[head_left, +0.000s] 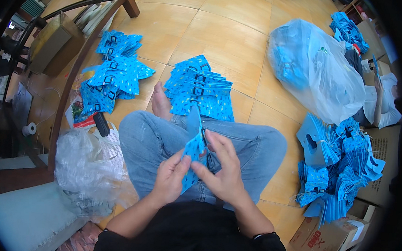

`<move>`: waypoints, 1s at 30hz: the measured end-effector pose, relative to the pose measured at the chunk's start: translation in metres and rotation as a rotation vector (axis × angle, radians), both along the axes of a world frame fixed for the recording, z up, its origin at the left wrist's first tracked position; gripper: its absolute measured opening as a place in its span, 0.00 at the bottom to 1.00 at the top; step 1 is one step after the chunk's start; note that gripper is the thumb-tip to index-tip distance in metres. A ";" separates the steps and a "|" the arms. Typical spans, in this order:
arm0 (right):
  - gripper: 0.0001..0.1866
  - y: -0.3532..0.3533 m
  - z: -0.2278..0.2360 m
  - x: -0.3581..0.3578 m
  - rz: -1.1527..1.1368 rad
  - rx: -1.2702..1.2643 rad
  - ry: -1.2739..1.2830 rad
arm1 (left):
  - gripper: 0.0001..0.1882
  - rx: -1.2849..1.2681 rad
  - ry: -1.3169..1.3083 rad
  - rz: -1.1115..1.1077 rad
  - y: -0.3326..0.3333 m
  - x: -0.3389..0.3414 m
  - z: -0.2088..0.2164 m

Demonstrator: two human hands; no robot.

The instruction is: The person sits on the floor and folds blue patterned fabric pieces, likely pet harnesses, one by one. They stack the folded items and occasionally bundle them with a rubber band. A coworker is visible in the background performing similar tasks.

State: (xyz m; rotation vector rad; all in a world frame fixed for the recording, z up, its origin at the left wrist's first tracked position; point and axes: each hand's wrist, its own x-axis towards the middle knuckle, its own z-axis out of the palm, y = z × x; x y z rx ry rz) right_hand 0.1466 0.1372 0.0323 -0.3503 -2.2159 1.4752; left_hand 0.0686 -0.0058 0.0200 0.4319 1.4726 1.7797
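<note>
Over my lap, my left hand (pixel 171 175) pinches the lower part of a folded light-blue patterned piece (pixel 192 150) between thumb and fingers. Beside it, my right hand (pixel 223 172) has its thumb and fingers spread apart. Its fingertips are close to the piece's right edge, where a dark strap-like part partly shows. Just beyond my crossed legs lies an overlapping stack of similar blue patterned pieces (pixel 219 109) with black buckles. The nearest end of this stack meets the top of the held piece.
More buckled blue pieces (pixel 115 76) lie at the left, near a wooden chair frame (pixel 66 96) and crumpled clear plastic (pixel 77 163). On the right are a clear bag (pixel 331 84) of blue pieces, banded blue bundles (pixel 320 142) and a cardboard box (pixel 319 241). Another person (pixel 389 100) sits far right.
</note>
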 end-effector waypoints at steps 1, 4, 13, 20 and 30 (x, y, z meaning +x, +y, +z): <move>0.26 0.000 0.000 -0.001 -0.073 0.021 -0.013 | 0.22 -0.054 -0.021 -0.037 -0.001 0.002 0.001; 0.16 0.004 -0.002 0.001 -0.120 -0.261 -0.139 | 0.22 -0.110 -0.080 -0.079 -0.002 0.007 0.002; 0.17 0.011 -0.015 0.007 -0.013 -0.917 -0.060 | 0.23 0.064 -0.283 -0.045 -0.004 0.005 -0.003; 0.14 0.042 -0.003 0.010 -0.321 0.048 0.125 | 0.20 0.047 -0.177 -0.048 -0.013 -0.027 -0.003; 0.19 0.029 0.008 0.011 0.123 0.122 -0.093 | 0.22 0.141 -0.308 -0.122 -0.013 -0.033 0.007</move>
